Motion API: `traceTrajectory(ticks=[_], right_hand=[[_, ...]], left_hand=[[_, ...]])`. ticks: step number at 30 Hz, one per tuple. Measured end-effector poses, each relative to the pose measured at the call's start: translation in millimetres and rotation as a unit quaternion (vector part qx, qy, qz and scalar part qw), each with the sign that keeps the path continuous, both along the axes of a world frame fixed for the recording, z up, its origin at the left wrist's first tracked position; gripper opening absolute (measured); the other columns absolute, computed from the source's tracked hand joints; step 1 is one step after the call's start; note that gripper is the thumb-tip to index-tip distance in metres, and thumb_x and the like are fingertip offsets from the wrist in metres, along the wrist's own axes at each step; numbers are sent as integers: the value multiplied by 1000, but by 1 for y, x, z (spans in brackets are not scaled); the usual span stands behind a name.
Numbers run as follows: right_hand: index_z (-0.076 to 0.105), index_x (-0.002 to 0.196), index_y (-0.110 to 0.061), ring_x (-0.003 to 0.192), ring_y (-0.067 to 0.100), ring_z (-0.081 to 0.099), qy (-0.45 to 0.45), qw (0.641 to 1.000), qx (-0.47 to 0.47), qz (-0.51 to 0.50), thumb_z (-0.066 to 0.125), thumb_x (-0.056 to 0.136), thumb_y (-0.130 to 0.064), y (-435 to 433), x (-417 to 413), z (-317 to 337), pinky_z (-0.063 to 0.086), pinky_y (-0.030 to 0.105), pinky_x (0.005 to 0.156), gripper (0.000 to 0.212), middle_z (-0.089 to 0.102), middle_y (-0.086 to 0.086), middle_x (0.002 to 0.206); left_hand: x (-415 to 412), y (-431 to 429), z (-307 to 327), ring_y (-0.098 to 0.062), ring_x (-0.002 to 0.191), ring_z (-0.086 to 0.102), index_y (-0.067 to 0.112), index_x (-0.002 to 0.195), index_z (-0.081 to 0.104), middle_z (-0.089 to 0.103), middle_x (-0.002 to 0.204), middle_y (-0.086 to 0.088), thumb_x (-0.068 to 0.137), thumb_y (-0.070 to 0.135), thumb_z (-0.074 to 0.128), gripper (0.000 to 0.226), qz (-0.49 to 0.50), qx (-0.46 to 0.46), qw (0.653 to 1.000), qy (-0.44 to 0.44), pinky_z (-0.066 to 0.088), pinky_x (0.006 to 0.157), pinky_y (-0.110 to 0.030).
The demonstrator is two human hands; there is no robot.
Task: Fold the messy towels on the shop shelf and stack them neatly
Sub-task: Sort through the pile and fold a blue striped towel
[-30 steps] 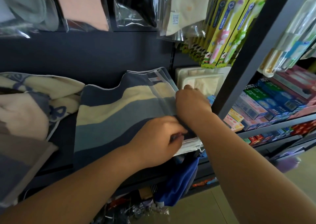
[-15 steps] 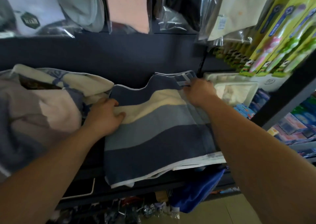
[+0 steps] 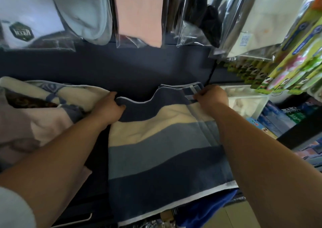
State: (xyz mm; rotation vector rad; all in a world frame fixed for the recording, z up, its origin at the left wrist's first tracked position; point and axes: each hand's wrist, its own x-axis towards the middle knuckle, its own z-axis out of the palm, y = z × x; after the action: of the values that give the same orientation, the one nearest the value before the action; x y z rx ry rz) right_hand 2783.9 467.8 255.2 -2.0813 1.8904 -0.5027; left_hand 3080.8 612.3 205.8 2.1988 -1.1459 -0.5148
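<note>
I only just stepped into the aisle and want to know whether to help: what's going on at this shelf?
A person is handling a blue, cream and grey striped towel spread flat on the dark shelf. The left hand grips its far left corner and the right hand pinches its far right corner, by a small tag. A rumpled heap of cream and blue towels lies to the left, not yet folded.
</note>
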Motion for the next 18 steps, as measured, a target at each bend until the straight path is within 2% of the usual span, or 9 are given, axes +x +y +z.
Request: traceTrajectory(ticks=[2, 4, 6, 8, 10, 12, 16, 18], right_hand=[[76, 103, -12, 100, 34, 67, 12, 1000, 13, 2, 75, 82, -51, -1, 1, 0, 49, 32, 76, 45, 72, 12, 105], [73, 99, -7, 96, 33, 65, 12, 1000, 28, -6, 75, 81, -55, -5, 2, -2, 43, 32, 73, 52, 70, 12, 100], [69, 101, -8, 97, 33, 64, 12, 999, 36, -14, 72, 86, -49, -7, 3, -4, 41, 32, 73, 44, 69, 12, 104], [69, 106, -7, 102, 34, 64, 16, 999, 32, -8, 65, 93, -42, -6, 3, -5, 40, 33, 74, 37, 69, 16, 111], [69, 109, -7, 104, 36, 64, -6, 1000, 16, -6, 58, 97, -38, -7, 2, -3, 40, 33, 75, 35, 69, 17, 112], [71, 109, -8, 102, 36, 64, -22, 1000, 0, -11, 56, 98, -35, -9, -3, 3, 41, 32, 75, 32, 70, 16, 110], [70, 103, -9, 81, 29, 56, 11, 1000, 8, -20, 61, 97, -31, -16, -13, 12, 41, 33, 71, 25, 65, 10, 88], [69, 102, -10, 78, 27, 53, 38, 999, 9, -19, 62, 96, -31, -20, -14, 9, 41, 33, 70, 22, 65, 10, 88]], left_hand=[[3, -1, -2, -30, 113, 63, 23, 140, 51, 64, 130, -8, 88, 24, 66, 54, -7, -22, 999, 22, 52, 98, -44], [6, -1, -6, -29, 94, 68, 29, 115, 63, 72, 106, -7, 84, 19, 64, 32, -13, -30, 999, 31, 58, 85, -46], [6, -1, -7, -30, 79, 68, 23, 94, 60, 70, 84, -8, 83, 18, 63, 12, -8, -37, 999, 30, 58, 70, -45], [4, -1, -3, -28, 75, 64, 20, 89, 56, 65, 79, -8, 88, 23, 63, 8, 3, -36, 999, 23, 51, 60, -37], [3, -2, -3, -28, 77, 62, 20, 91, 55, 63, 80, -6, 92, 28, 62, 11, 12, -46, 999, 21, 47, 61, -34], [3, -4, -3, -28, 83, 62, 21, 94, 56, 62, 81, -4, 93, 26, 61, 7, 20, -72, 997, 23, 49, 70, -37], [3, -8, 2, -26, 84, 60, 18, 95, 57, 61, 84, -1, 94, 21, 61, 6, 18, -80, 997, -15, 47, 74, -35], [3, -9, 7, -27, 83, 59, 17, 95, 56, 61, 85, -2, 94, 21, 62, 7, 28, -82, 995, -44, 44, 74, -34]])
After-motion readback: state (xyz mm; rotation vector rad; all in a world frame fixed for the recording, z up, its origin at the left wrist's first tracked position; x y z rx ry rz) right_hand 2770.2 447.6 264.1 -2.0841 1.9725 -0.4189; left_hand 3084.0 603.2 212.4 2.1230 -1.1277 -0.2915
